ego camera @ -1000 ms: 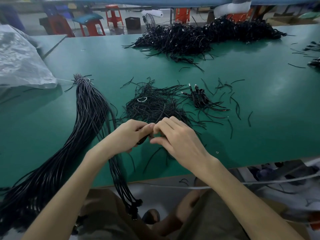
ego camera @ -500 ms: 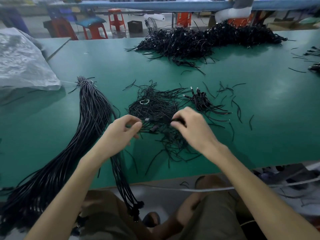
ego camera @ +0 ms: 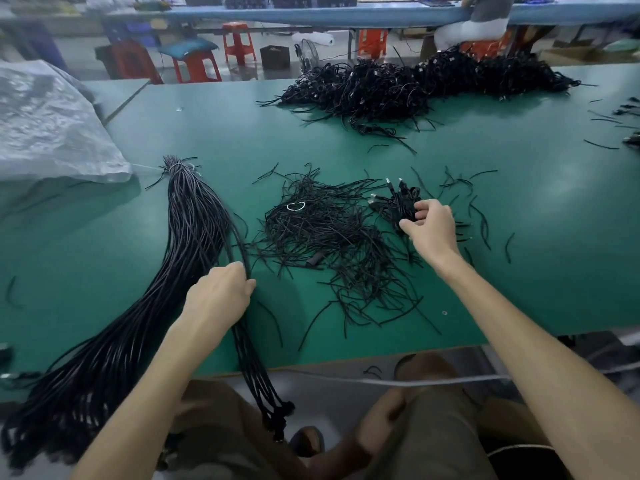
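At your far left a crumpled clear plastic sheet [ego camera: 52,133] lies on the green surface [ego camera: 536,271]; just right of it the long bundle of black cables [ego camera: 187,230] runs from its tied end near the sheet down to the near edge of the surface and hangs over it; your left hand [ego camera: 221,294] sits at the right side of that bundle, knuckles up, fingers curled round a few cables that arc slightly apart from the rest; those few cables drop past the edge toward your lap; right of the hand, mid-surface, spreads a loose pile of short black ties [ego camera: 322,237], with a small white ring [ego camera: 296,206] lying on its far part; just right of the pile rests a small cluster of coiled cables [ego camera: 398,202], metal plugs pointing away from you; your right hand [ego camera: 431,226] is at the cluster's near right side, thumb out to the left and fingertips curled onto the coils, pinching them; stray ties lie scattered beyond the hand; at the far edge a large heap of coiled cables [ego camera: 415,84] stretches rightward.
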`<state>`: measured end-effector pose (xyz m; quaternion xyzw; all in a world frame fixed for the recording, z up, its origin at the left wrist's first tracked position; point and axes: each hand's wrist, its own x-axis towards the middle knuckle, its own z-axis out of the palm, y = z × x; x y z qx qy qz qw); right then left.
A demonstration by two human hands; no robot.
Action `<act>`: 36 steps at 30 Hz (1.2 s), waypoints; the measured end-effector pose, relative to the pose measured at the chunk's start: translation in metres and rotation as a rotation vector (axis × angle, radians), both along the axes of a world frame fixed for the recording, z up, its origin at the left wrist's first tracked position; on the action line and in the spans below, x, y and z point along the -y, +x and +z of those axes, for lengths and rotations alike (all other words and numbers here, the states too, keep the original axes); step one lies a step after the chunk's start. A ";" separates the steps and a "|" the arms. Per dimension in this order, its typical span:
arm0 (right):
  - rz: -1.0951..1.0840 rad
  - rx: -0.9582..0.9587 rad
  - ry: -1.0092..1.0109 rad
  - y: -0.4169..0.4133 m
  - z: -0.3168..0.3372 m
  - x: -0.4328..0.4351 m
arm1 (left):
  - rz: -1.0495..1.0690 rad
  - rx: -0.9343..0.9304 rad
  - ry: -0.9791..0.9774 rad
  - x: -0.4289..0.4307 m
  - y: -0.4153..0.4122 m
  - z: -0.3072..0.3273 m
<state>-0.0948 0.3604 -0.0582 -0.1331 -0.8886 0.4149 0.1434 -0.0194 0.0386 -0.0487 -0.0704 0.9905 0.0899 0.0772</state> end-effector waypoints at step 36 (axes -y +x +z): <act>0.162 -0.072 -0.121 0.052 0.007 0.008 | -0.152 0.119 1.935 -0.014 -0.004 0.011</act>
